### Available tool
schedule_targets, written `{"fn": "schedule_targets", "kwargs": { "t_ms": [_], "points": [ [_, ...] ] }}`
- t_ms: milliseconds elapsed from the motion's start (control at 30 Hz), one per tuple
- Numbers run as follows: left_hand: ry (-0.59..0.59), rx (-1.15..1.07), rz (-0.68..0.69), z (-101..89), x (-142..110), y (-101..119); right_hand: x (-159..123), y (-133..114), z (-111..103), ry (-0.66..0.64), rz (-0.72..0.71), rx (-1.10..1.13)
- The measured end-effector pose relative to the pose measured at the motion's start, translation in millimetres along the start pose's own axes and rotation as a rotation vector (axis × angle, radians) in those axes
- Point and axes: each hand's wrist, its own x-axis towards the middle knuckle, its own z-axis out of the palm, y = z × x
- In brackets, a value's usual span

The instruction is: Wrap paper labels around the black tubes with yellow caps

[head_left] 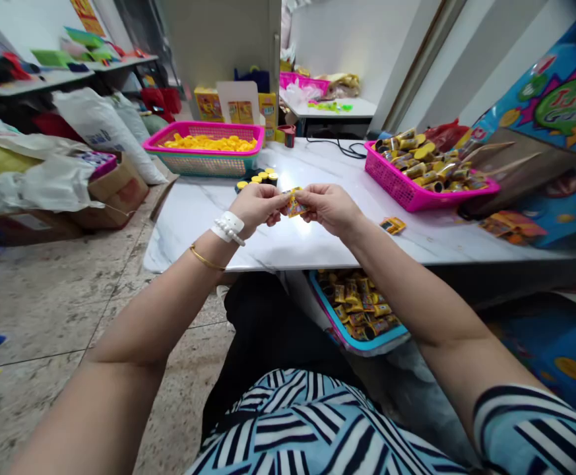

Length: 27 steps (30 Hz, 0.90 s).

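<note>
Above the front half of the white table, my left hand (262,206) and my right hand (331,207) meet, thumbs and fingertips pinched. Between them they hold a small yellow printed label (295,203) by its two sides; whether it is flat or a sleeve I cannot tell. Just behind my left hand stand several small dark canisters with yellow caps (264,177). Right of my right hand lies a small stack of similar yellow printed labels (392,225).
A pink basket (406,190) of yellow-wrapped canisters stands at the right. Yellow caps fill a pink-and-green basket (203,169) at the back left. Below the table edge is a blue-rimmed basket (367,344) of wrapped canisters. The marbled table (193,224) ends before my lap.
</note>
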Motion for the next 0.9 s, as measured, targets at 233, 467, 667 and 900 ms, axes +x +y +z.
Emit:
{"fn": "schedule_targets", "kwargs": {
  "t_ms": [233, 467, 667, 900],
  "points": [
    [0.343, -0.033, 0.082, 17.2, -111.8, -29.0, -73.3, 22.5, 53.2, 0.188, -0.195, -0.188],
    [0.562, -0.005, 0.002, 36.8, -193.9, -101.7, -143.6, 91.4, 75.7, 0.154, -0.170, -0.232],
    [0.573, 0.106, 0.074, 34.5, -193.8, -103.7, -146.2, 107.1, 78.2, 0.116, -0.211, -0.309],
    [0.771, 0.056, 0.091, 22.5, -185.0, -104.1, -129.9, 108.8, 73.4, 0.144, -0.382, -0.461]
  ]
}}
